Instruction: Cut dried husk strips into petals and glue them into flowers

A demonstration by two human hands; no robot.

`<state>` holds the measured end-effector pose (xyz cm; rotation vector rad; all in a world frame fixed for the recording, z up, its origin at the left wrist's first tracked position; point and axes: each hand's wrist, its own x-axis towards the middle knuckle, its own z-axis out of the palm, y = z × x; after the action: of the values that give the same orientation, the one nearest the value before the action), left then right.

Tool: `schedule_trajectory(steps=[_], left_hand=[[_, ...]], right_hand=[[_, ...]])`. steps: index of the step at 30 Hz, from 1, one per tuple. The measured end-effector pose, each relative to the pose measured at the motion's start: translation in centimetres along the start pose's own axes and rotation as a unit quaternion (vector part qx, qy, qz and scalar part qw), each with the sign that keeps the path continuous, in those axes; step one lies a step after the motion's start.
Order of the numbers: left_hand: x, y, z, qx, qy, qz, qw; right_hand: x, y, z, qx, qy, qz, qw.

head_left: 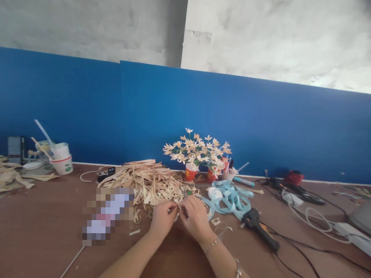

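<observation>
My left hand (pixel 162 219) and my right hand (pixel 195 218) meet over the brown table (pixel 43 227), their fingertips pinching a small pale straw strip (pixel 179 206) between them. Just beyond them lies a heap of cut straw strips (pixel 146 181). Behind the heap stand red cups of finished straw flowers (pixel 197 152). The right wrist wears a thin bracelet.
A black glue gun (pixel 259 227) with its cord lies right of my hands, beside a tangle of light blue ribbon (pixel 228 195). White cables and a power strip (pixel 355 235) sit far right. A paper cup with sticks (pixel 61 160) stands far left. A blue wall panel (pixel 261 127) backs the table.
</observation>
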<state>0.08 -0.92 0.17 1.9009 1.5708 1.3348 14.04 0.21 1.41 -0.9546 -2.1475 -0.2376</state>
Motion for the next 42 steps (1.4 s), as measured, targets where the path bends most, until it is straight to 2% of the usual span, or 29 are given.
schedule_trajectory(steps=[7, 9, 11, 14, 17, 20, 26, 33, 42], left_hand=[[0.1, -0.3, 0.1, -0.02, -0.002, -0.029, 0.999], [0.1, -0.5, 0.2, -0.03, 0.002, -0.034, 0.999], [0.2, -0.7, 0.2, -0.035, 0.01, -0.034, 0.999], [0.3, -0.8, 0.2, -0.037, 0.018, -0.026, 0.999], [0.2, -0.7, 0.3, -0.038, 0.021, -0.016, 0.999], [0.2, -0.5, 0.3, -0.037, 0.02, -0.001, 0.999], [0.1, -0.3, 0.2, -0.033, 0.011, 0.025, 0.999], [0.1, 0.0, 0.0, -0.04, 0.011, 0.039, 0.998], [0.4, -0.1, -0.1, -0.11, 0.035, -0.01, 0.993]], right_hand=[[-0.1, 0.0, -0.1, 0.03, 0.004, -0.018, 0.999], [-0.2, 0.0, -0.2, 0.077, 0.017, 0.009, 0.997], [-0.2, 0.1, -0.3, 0.138, 0.049, 0.083, 0.986], [0.0, 0.4, 0.0, 0.249, 0.071, 0.242, 0.935], [0.0, 0.9, 0.8, 0.397, 0.026, 0.344, 0.851], [0.0, 1.3, 1.4, 0.495, 0.001, 0.38, 0.781], [0.0, 1.5, 1.6, 0.556, -0.011, 0.4, 0.728], [0.1, 1.5, 1.2, 0.577, -0.026, 0.422, 0.699], [0.2, 1.2, 0.8, 0.58, -0.057, 0.409, 0.702]])
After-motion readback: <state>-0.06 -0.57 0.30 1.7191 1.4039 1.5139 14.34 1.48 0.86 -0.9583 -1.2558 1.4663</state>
